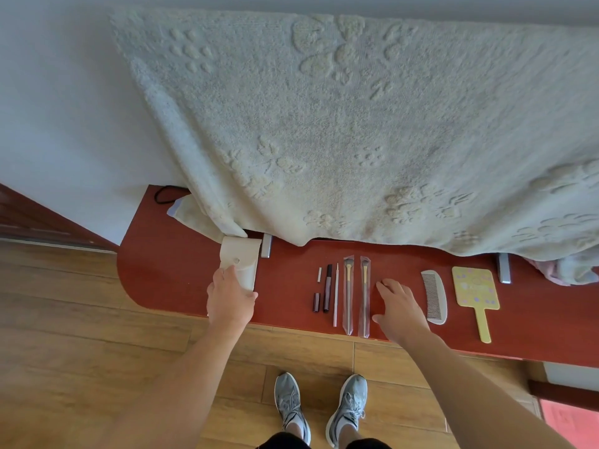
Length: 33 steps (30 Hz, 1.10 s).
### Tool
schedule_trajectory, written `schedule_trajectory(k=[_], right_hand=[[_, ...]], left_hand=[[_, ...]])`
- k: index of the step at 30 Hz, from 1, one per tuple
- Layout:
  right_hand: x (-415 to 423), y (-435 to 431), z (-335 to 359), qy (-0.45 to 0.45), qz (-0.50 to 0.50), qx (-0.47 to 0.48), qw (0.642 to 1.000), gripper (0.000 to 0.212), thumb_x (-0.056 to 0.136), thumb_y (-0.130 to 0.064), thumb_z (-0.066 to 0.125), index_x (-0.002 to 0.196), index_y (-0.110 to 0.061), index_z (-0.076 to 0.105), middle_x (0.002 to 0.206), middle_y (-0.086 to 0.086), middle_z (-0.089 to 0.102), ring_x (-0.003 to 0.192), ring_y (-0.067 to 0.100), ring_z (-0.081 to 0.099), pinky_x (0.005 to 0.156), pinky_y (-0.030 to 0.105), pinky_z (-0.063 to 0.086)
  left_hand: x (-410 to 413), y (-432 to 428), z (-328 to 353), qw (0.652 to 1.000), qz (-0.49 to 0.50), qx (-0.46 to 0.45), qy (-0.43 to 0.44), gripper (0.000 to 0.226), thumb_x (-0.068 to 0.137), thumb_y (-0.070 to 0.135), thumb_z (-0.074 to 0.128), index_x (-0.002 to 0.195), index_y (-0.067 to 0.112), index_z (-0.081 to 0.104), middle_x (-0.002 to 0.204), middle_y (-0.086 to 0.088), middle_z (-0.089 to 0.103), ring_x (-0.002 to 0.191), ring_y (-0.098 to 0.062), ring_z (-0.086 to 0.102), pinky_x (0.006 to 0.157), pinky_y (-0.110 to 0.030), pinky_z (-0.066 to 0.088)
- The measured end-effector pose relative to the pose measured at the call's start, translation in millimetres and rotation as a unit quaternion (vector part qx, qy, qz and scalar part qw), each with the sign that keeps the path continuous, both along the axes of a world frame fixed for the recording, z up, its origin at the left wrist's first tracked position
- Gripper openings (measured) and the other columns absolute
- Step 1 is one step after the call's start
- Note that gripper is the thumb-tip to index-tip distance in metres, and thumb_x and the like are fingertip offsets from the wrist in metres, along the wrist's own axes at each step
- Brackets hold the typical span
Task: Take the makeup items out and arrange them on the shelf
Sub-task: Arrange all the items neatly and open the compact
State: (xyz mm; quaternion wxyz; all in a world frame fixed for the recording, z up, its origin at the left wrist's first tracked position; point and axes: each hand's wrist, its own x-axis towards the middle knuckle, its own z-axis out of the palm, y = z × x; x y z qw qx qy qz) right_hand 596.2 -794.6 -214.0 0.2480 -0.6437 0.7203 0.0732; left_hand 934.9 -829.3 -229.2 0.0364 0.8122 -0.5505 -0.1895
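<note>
A cream pouch (241, 259) with a snap flap lies on the red shelf (168, 270). My left hand (228, 298) grips its near end. To the right lie a short white stick (319, 274), a small dark cap (316, 302), a dark pen-like tube (327, 288), a thin white stick (336, 294) and two wrapped brushes (348, 294) (364, 296), side by side. My right hand (400, 306) hovers with spread fingers just right of the brushes, holding nothing. Further right lie a white comb (434, 296) and a yellow hand mirror (475, 293).
A large pale towel (356, 124) hangs over the shelf's back. Two grey brackets (266, 246) (504, 268) stand at the rear, a black cord (163, 192) at the far left. Wooden floor and my grey shoes (321, 406) are below the shelf's front edge.
</note>
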Motion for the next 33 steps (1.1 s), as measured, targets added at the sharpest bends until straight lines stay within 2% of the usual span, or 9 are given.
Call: schedule_trajectory(k=[6,9,12,16,22,33], right_hand=[[-2.3,-0.5,-3.2,-0.010,-0.010,-0.003,1.000,0.079,0.087,-0.033,0.070,0.153,-0.019,0.027,0.157,-0.005,0.025,0.144,0.021,0.020,0.115,0.036,0.030],[-2.1,0.4,-4.0,-0.014,-0.014,-0.003,1.000,0.080,0.087,-0.033,0.070,0.153,-0.020,0.027,0.157,-0.005,0.025,0.144,0.021,0.020,0.115,0.037,0.032],[-2.9,0.6,-4.4,-0.014,-0.016,-0.002,1.000,0.079,0.087,-0.033,0.070,0.153,-0.020,0.027,0.157,-0.005,0.025,0.144,0.022,0.020,0.115,0.037,0.032],[-2.3,0.1,-4.1,-0.015,-0.018,0.001,1.000,0.079,0.088,-0.033,0.070,0.153,-0.021,0.027,0.157,-0.006,0.024,0.144,0.022,0.019,0.115,0.037,0.033],[-2.3,-0.2,-3.8,-0.018,-0.023,-0.001,1.000,0.078,0.088,-0.032,0.069,0.153,-0.021,0.027,0.157,-0.006,0.025,0.144,0.021,0.019,0.115,0.038,0.033],[-1.8,0.0,-2.0,-0.020,-0.020,0.000,1.000,0.078,0.089,-0.033,0.069,0.153,-0.021,0.026,0.157,-0.005,0.024,0.144,0.022,0.019,0.115,0.038,0.032]], left_hand=[[-0.4,-2.8,9.8,1.000,0.013,0.015,0.007,0.066,0.077,0.032,0.083,0.131,0.014,0.049,0.131,-0.007,0.053,0.115,-0.036,0.055,0.089,-0.040,0.051],[2.5,-5.6,9.1,1.000,0.017,0.009,0.010,0.062,0.077,0.028,0.082,0.128,0.015,0.050,0.128,-0.007,0.055,0.112,-0.033,0.056,0.093,-0.040,0.047],[6.0,-4.6,7.1,0.999,0.029,-0.007,0.033,0.063,0.078,0.023,0.079,0.133,0.016,0.048,0.132,-0.008,0.053,0.115,-0.030,0.054,0.098,-0.039,0.043],[2.1,-0.1,11.1,0.995,0.069,-0.035,0.063,0.068,0.079,0.018,0.077,0.139,0.015,0.045,0.137,-0.011,0.050,0.119,-0.034,0.050,0.097,-0.044,0.048],[-5.1,10.6,13.4,0.991,0.084,-0.055,0.092,0.069,0.077,0.018,0.079,0.138,0.016,0.047,0.135,-0.010,0.052,0.120,-0.032,0.051,0.098,-0.046,0.049],[-52.7,27.6,18.6,0.989,0.032,-0.066,0.128,0.067,0.080,0.024,0.079,0.139,0.022,0.047,0.136,-0.001,0.052,0.120,-0.022,0.050,0.095,-0.037,0.051]])
